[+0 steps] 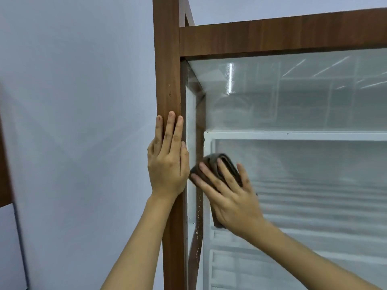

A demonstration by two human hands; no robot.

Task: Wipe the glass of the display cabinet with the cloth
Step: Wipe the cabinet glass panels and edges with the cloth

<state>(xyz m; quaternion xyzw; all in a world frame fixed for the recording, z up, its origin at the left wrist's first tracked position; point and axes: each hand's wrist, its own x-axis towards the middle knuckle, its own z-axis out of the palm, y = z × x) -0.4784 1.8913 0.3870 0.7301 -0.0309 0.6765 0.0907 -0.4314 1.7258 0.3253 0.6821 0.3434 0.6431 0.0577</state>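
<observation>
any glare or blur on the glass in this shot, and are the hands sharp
Head view: the glass carries streaks of reflected ceiling light, brightest near its upper left, and looks hazy lower down; the left hand on the wooden post and the right hand pressing the cloth are fairly sharp; wide-angle distortion tilts the frame.
</observation>
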